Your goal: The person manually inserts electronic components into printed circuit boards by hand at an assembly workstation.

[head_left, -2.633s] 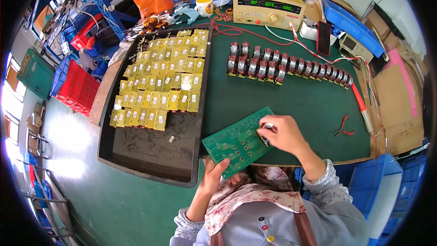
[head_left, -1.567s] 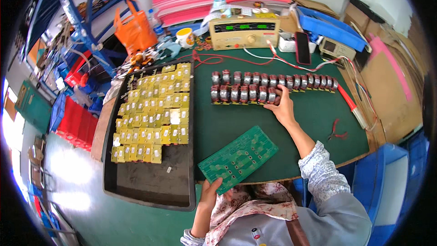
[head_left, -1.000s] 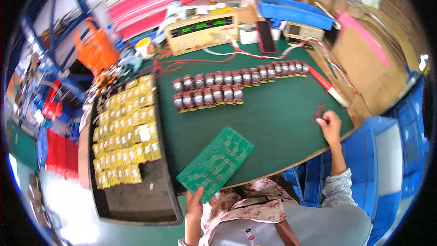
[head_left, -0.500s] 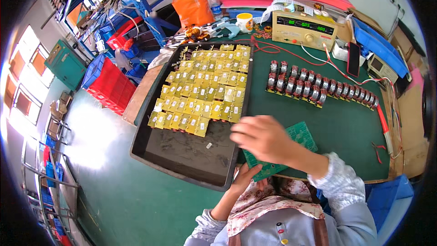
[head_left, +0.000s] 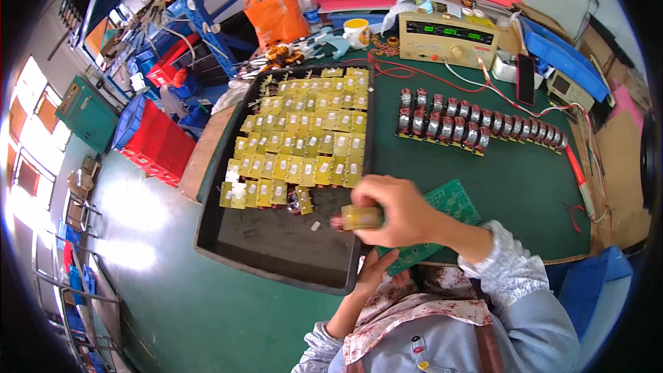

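My right hand (head_left: 400,211) is closed around a small yellow circuit board with a coil (head_left: 360,218), held above the front right part of a black tray (head_left: 273,273). Reddish coil windings stick out at the board's left end. My left hand (head_left: 373,271) grips the lower left edge of a green circuit board (head_left: 452,202), partly hidden behind my right forearm. Rows of yellow boards (head_left: 298,123) fill the back of the tray. At the front row's right end, one yellow board (head_left: 304,200) leans askew beside its coil.
Two rows of coils on yellow boards (head_left: 459,128) stand on the green tabletop. Behind them is a beige power supply (head_left: 449,40) with red and white leads. Red-handled pliers (head_left: 573,217) lie at the right. A yellow-white mug (head_left: 356,33) and orange bag (head_left: 277,14) stand at the back.
My right hand now holds a yellow board, where none showed in it before. The front row's right end in the tray is disturbed, with one board tipped. My left hand still grips the green board.
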A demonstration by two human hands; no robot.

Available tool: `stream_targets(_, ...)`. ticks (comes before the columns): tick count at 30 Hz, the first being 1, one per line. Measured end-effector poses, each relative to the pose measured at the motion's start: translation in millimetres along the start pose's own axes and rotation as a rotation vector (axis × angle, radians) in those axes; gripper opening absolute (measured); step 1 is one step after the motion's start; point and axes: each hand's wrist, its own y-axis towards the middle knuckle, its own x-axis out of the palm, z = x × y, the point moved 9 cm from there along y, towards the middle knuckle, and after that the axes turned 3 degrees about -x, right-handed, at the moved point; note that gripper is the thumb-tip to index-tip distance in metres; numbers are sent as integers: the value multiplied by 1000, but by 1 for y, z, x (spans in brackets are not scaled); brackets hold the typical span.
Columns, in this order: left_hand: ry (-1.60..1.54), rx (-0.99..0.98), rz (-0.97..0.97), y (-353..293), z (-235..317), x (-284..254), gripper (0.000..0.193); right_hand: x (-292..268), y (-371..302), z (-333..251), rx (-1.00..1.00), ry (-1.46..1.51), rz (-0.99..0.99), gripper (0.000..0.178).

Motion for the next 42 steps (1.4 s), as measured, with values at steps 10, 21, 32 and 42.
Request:
stream_targets(10,-76,-17,-118,3,-1,14,31,-154,-224,69,608,-1127,293,29)
stream_targets(21,24,-45,-99,2,9,37,30,-188,-286,119,748,-297,440,32)
stream_targets(32,73,-12,-56,-11,24,50,31,-128,-254,105,799,170,613,15)
stream_targets(42,63,3,-82,-15,29,50,30,-97,-221,107,816,345,417,11)
